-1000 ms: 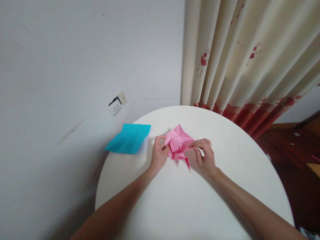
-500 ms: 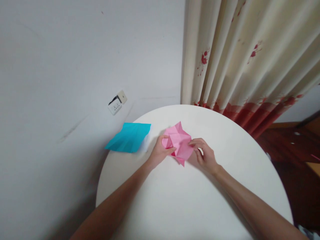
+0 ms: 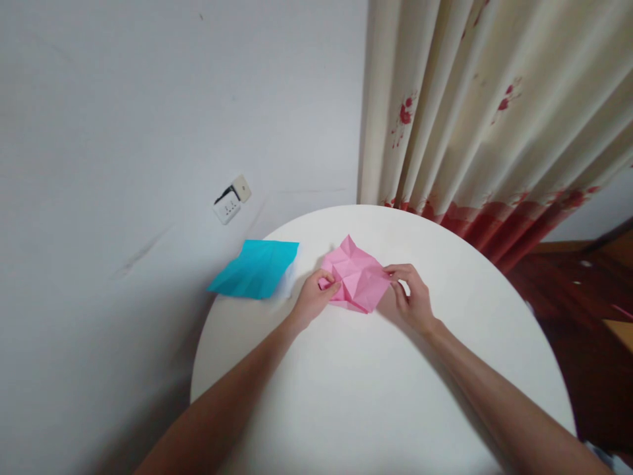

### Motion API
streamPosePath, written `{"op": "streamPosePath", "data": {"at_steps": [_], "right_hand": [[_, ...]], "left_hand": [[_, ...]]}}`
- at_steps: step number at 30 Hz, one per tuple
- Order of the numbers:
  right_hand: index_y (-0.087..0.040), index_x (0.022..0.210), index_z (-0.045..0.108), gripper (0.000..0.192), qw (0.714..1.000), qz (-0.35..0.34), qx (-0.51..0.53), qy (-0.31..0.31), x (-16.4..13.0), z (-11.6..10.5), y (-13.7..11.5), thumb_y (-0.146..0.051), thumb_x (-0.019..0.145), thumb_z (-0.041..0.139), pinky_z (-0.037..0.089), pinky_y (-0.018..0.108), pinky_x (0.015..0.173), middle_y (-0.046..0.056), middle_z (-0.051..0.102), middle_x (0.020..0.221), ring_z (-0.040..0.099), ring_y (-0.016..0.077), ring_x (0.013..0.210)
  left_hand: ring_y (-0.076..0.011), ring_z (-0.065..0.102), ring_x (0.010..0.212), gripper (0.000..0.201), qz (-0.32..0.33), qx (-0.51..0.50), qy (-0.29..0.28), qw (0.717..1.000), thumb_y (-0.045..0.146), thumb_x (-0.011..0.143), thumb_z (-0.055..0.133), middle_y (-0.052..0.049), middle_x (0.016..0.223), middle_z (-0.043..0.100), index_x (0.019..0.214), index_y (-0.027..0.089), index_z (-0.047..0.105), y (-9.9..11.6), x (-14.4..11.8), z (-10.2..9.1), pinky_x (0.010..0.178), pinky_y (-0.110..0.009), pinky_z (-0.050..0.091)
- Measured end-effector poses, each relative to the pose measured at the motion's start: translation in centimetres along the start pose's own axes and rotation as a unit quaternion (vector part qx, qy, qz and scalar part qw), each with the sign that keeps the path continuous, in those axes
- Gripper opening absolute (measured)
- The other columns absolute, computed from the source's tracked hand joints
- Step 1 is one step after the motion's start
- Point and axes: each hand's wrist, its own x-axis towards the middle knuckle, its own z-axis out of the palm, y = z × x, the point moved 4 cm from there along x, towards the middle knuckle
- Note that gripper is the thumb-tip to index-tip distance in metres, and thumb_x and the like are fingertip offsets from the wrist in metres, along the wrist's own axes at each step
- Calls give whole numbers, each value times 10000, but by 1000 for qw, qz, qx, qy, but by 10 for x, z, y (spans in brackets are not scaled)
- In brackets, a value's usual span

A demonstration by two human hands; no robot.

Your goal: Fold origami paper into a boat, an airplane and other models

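Both forearms extended forward — left hand (image 3: 311, 300) and right hand (image 3: 413, 300) level, fingers pinched closed

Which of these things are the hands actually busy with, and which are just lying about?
In use:
- pink paper, creased, pinched at its left edge by the left hand and at its right corner by the right hand
- white round table beneath it

Lying about:
- blue paper, overhanging the table's edge
- wall socket
- curtain

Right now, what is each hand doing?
Left hand: pinching the pink paper at its left edge.
Right hand: pinching its right corner.
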Motion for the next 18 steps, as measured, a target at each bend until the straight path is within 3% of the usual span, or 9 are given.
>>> {"op": "streamPosePath", "data": {"at_steps": [3,8,14,18], "right_hand": [[-254,1013,570,138,1000,5,-10,12,1,-2,1,-131,974,519,515,442,834,87,671,1047,631,246,973],[-237,976,598,97,997,22,-40,60,4,-11,8,-166,974,532,518,440,840,89,659,1037,631,247,987],[-219,892,641,114,984,119,-15,131,2,-28,38,-247,977,571,530,408,786,100,679,1084,649,252,995],[-215,899,655,107,974,136,-8,182,3,-40,54,-290,959,607,527,414,810,96,668,1096,638,255,1011]], "left_hand": [[-133,498,654,184,-4,-17,-9,1000,356,765,706,31,690,563,738,187,640,-2,2,1,646,-244,382],[-159,551,811,177,-14,-73,39,996,342,708,730,1,817,592,732,189,645,-8,7,-5,706,-242,406],[-152,578,685,269,-78,-207,27,975,418,700,701,-7,742,599,738,190,562,-13,9,-4,641,-268,451],[-190,654,743,265,-107,-269,31,957,382,696,695,-55,816,664,782,196,527,-17,12,-3,700,-335,520]]}}
